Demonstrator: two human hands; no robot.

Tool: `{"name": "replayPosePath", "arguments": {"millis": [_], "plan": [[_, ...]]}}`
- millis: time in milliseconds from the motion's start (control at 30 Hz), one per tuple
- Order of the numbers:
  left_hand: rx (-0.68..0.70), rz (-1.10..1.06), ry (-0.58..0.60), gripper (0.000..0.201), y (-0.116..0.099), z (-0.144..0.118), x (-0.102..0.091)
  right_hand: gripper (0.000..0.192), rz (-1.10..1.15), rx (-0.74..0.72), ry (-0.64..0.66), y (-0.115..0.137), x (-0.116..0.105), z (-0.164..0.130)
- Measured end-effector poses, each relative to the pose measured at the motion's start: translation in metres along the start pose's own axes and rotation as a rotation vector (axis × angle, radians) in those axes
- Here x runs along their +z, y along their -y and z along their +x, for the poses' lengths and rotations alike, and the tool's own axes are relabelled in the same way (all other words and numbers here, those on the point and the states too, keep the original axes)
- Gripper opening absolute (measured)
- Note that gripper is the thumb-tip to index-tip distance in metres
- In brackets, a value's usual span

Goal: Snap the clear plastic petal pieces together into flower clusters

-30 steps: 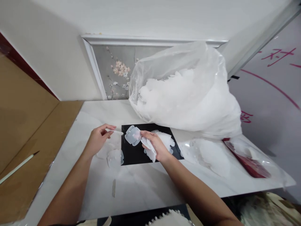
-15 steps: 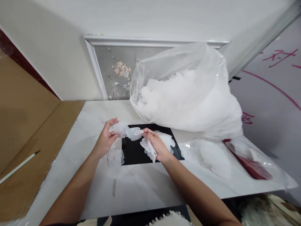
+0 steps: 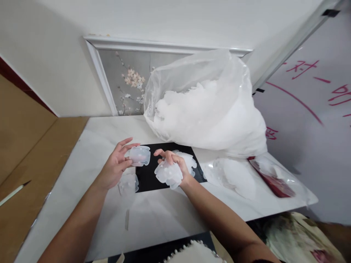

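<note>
Left hand (image 3: 116,166): fingers spread, pinching 1 clear plastic piece (image 3: 139,155) at its left edge, raised above the black mat (image 3: 148,175).
Right hand (image 3: 175,166): curled around a stack (image 3: 168,174) of like pieces, over the mat's right half.
Table (image 3: 164,215): white marble; 1 loose piece (image 3: 127,183) at the mat's left edge; more pieces (image 3: 233,175) lie right.
Bag (image 3: 203,106): large, clear, full of pieces, behind the mat.

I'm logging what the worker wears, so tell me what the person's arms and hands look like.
Both forearms are bare: no sleeves reach into view. The left hand and right hand wear no gloves, and no rings, watch or bracelets show.
</note>
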State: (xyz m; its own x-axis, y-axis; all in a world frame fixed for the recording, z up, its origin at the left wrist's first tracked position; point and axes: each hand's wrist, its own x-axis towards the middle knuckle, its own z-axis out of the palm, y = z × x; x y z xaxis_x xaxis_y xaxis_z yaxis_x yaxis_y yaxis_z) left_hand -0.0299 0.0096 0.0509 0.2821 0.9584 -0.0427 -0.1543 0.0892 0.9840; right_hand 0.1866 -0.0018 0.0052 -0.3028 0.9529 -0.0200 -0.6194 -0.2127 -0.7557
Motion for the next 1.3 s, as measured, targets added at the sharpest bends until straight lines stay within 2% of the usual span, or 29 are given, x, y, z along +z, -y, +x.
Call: {"name": "replayPosePath", "arguments": {"millis": [100, 200, 233, 333, 400, 600, 700, 800, 967, 1033, 1100, 1200, 1300], "plan": [[-0.009, -0.045, 0.018, 0.067, -0.003, -0.002, 0.000, 0.030, -0.016, -0.033, 0.066, -0.001, -0.001, 0.000], [0.011, -0.039, 0.050, 0.066, -0.001, -0.003, 0.001, 0.010, -0.063, -0.061, 0.080, -0.004, 0.000, 0.000], [0.024, -0.029, 0.066, 0.066, 0.001, -0.003, 0.001, 0.009, -0.104, -0.080, 0.062, -0.006, 0.001, -0.001], [0.058, 0.011, 0.127, 0.065, 0.006, -0.004, 0.002, 0.034, -0.272, -0.160, -0.021, -0.011, 0.005, -0.002], [0.078, 0.040, 0.162, 0.064, 0.008, -0.005, 0.002, 0.040, -0.346, -0.179, -0.069, -0.013, 0.007, -0.003], [0.091, 0.079, 0.218, 0.068, 0.010, -0.007, 0.005, 0.046, -0.373, -0.077, -0.124, -0.017, 0.008, 0.000], [0.085, 0.115, 0.244, 0.072, 0.008, -0.008, 0.003, 0.038, -0.349, -0.014, -0.133, -0.017, 0.009, 0.001], [0.002, 0.339, 0.224, 0.073, 0.004, -0.009, -0.010, 0.035, -0.255, 0.058, -0.183, -0.016, 0.009, 0.002], [-0.169, 1.094, 0.061, 0.055, 0.007, -0.006, -0.047, 0.035, -0.133, 0.138, -0.218, -0.015, 0.007, 0.004], [-0.192, 1.222, 0.041, 0.046, 0.011, -0.003, -0.055, 0.035, -0.118, 0.149, -0.222, -0.014, 0.005, 0.004], [-0.216, 1.172, 0.080, 0.038, 0.014, -0.002, -0.058, 0.036, -0.081, 0.155, -0.209, -0.014, 0.005, 0.003], [-0.273, 0.996, 0.179, 0.021, 0.012, -0.001, -0.052, 0.043, -0.007, 0.146, -0.113, -0.013, 0.006, 0.001], [-0.308, 0.858, 0.210, 0.016, 0.005, -0.003, -0.042, 0.047, -0.059, 0.142, -0.065, -0.015, 0.007, -0.001]]}}
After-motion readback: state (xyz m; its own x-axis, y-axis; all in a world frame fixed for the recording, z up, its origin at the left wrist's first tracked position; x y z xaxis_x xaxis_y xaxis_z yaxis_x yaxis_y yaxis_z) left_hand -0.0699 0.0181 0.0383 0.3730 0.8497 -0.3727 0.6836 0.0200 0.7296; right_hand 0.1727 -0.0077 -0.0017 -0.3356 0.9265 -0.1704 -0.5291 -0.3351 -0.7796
